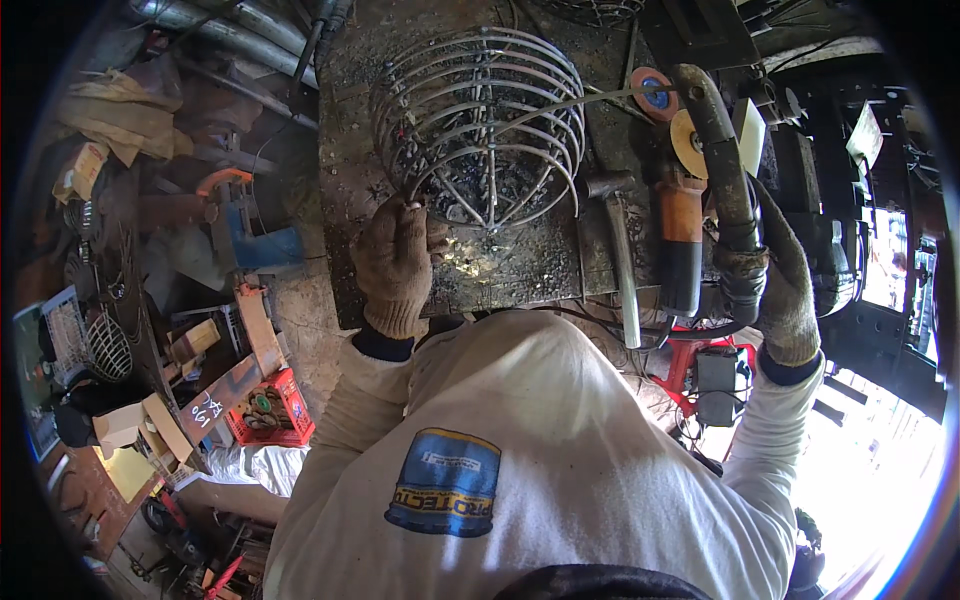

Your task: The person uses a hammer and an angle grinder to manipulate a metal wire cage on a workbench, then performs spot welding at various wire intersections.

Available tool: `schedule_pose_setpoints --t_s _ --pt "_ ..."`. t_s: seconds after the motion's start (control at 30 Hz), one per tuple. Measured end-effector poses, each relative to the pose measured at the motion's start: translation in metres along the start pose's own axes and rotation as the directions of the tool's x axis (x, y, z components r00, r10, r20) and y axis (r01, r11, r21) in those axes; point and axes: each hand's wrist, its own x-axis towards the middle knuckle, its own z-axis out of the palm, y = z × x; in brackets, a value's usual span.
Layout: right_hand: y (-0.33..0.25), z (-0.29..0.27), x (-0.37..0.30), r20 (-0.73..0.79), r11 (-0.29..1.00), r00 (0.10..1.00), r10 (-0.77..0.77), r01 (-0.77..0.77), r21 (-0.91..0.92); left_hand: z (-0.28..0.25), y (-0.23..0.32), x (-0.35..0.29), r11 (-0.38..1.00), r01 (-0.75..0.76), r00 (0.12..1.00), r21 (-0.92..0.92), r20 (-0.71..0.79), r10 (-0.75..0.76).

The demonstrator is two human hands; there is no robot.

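Observation:
A round cage of bent metal wire (490, 122) sits on the dark, debris-strewn workbench (540, 270). My left hand (393, 262), in a knitted work glove, is closed on the cage's near left wire end. My right hand (790, 290), also gloved, is closed round a thick, worn welding electrode holder (735, 190) at the bench's right side. From the holder's head a thin rod (600, 97) reaches left over the cage. Whether its far tip touches the wires cannot be made out. The right fingers are partly hidden behind the holder.
Right of the cage lie a hammer (624, 265) and an orange-and-grey angle grinder (683, 235), beside a blue-centred disc (655, 93). A red crate (270, 410) and a blue clamp-like tool (262, 245) stand at the left. Cables run below the bench's near edge.

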Motion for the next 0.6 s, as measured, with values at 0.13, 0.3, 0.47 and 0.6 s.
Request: schedule_pose_setpoints --t_s 0.13,0.3,0.47,0.6 --pt "-0.0018 0.0035 0.0022 0.037 0.996 0.995 -0.088 0.089 -0.016 0.0 -0.0015 0.0008 1.0 -0.013 1.0 0.018 0.002 0.013" --pt "0.0005 0.0006 0.001 0.059 0.994 0.993 -0.102 0.1 0.037 0.0004 -0.0002 0.001 0.995 -0.085 0.996 0.052 0.0 0.085" --pt "0.0013 0.0006 0.0009 0.038 0.996 0.996 -0.084 0.084 0.017 0.0004 0.0039 0.0004 1.0 0.0 1.0 0.027 0.009 0.0" --pt "0.0006 -0.0002 0.0025 0.045 0.998 0.998 -0.05 0.048 0.049 0.0001 0.0003 0.001 1.0 -0.003 1.0 0.02 0.001 0.003"
